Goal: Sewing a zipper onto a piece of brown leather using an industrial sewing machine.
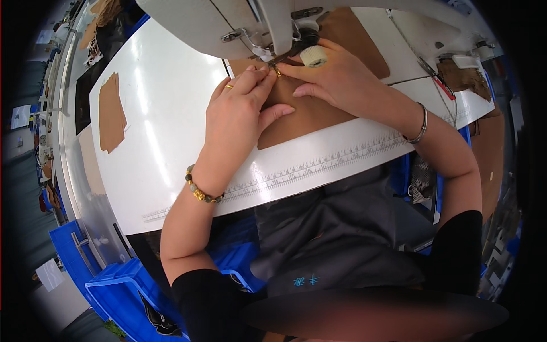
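A brown fabric piece (pixel 310 114) lies flat on the white sewing table (pixel 165 102), under the head of a white sewing machine (pixel 228 23). My left hand (pixel 239 114) rests on the fabric, its fingertips pinching the fabric's edge just in front of the presser foot (pixel 273 60). My right hand (pixel 336 80) presses on the same fabric from the right, its index finger meeting the left fingertips at the needle area. A pale ribbed thimble or roller (pixel 313 56) sits by my right fingers. A beaded bracelet is on my left wrist, a metal bangle on my right.
A second brown fabric piece (pixel 111 114) lies at the table's left. A printed ruler scale (pixel 319 162) runs along the table's near edge. Blue plastic crates (pixel 114 285) stand on the floor at lower left. More brown pieces (pixel 464 77) lie at the far right.
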{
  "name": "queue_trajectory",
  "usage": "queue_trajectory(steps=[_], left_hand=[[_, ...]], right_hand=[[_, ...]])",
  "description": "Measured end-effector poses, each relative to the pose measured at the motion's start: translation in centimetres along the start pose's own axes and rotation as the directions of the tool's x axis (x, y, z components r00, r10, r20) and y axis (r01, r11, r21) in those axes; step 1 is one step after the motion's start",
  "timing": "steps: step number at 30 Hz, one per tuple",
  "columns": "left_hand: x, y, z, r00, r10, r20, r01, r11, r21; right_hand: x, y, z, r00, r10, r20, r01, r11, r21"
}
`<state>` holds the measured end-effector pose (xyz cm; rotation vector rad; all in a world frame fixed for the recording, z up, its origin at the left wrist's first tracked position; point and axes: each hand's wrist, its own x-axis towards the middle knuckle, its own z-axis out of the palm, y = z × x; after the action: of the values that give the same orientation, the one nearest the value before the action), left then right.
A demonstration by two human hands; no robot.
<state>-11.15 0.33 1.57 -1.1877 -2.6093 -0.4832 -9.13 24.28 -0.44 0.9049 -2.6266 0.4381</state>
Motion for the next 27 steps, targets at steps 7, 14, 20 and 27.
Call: queue_trajectory(steps=[7, 14, 20, 27], left_hand=[[-0.5, -0.3, 0.7, 0.996, 0.048, -0.069, -0.051, 0.998, -0.036], [-0.5, -0.2, 0.5, 0.997, 0.034, -0.072, -0.035, 0.999, -0.018], [-0.6, 0.2, 0.2, 0.998, 0.045, -0.031, -0.044, 0.998, 0.033], [-1.0, 0.7, 0.1, 0.995, 0.068, -0.078, -0.061, 0.995, 0.081]], right_hand=[[-0.1, 0.2, 0.4, 0.999, 0.024, -0.044, -0.022, 0.998, 0.054], [0.8, 1.2, -1.1, 0.963, 0.25, 0.097, -0.258, 0.769, 0.584], [0.1, 1.0, -1.1, 0.925, 0.361, 0.116, -0.301, 0.511, 0.805], [-0.9, -1.0, -0.3, 1.0, 0.016, -0.009, -0.016, 0.999, 0.028]])
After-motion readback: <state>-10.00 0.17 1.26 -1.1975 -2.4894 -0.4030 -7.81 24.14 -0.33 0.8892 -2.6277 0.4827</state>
